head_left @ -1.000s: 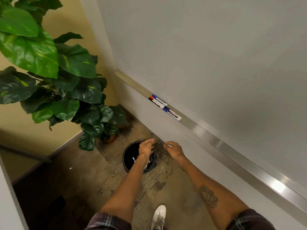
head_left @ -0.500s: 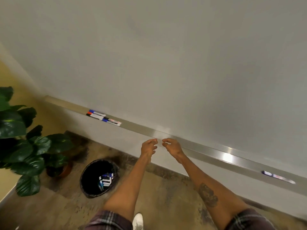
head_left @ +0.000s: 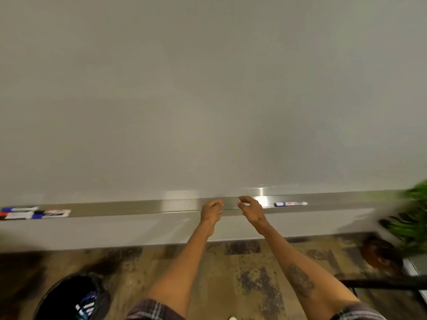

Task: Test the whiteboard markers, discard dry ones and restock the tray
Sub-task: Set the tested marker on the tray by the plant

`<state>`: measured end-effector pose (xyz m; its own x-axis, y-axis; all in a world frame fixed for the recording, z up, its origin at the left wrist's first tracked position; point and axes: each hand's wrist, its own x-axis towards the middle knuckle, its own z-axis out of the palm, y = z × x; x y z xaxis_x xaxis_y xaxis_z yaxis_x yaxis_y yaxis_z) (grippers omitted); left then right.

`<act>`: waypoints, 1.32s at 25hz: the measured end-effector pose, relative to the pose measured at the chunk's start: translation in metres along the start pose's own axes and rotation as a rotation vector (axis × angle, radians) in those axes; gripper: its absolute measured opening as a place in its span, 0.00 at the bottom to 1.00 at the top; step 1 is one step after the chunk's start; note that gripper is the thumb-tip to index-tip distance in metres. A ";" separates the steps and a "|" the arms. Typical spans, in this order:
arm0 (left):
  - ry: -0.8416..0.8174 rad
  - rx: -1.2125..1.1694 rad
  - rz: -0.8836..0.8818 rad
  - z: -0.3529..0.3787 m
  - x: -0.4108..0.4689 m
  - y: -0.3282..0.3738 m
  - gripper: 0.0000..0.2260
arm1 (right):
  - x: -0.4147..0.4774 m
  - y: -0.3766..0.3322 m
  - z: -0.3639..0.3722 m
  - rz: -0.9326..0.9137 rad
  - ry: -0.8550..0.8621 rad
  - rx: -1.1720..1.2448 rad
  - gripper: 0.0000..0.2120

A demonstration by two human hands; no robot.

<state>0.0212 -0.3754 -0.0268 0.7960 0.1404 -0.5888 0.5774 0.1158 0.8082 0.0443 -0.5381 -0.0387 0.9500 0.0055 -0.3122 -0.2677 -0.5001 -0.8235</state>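
A long metal tray [head_left: 180, 207] runs under the whiteboard [head_left: 208, 100]. Several markers [head_left: 34, 213] lie in a cluster at its far left. A single marker [head_left: 290, 203] with a blue cap lies on the tray to the right of my hands. My left hand [head_left: 211, 212] and my right hand [head_left: 250, 210] are raised side by side in front of the tray's middle. Both have loosely curled fingers and hold nothing. My right hand is a short way left of the single marker.
A black bin [head_left: 69, 299] with discarded markers inside stands on the floor at lower left. A potted plant [head_left: 413, 218] in a brown pot [head_left: 379, 252] is at the right edge. A dark bar [head_left: 383, 285] crosses the lower right.
The view has swung right from the bin and left plant to the tray's middle. My hands rose from over the bin to tray height. The single marker is now close by.
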 end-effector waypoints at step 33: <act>0.000 0.092 -0.016 0.189 0.068 -0.032 0.13 | 0.062 0.123 -0.133 0.187 0.407 0.175 0.17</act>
<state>0.0909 -0.5550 -0.0908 0.7864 0.1397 -0.6017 0.6044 0.0272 0.7962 0.0912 -0.7144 -0.0968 0.8593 -0.4278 -0.2805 -0.4298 -0.3063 -0.8494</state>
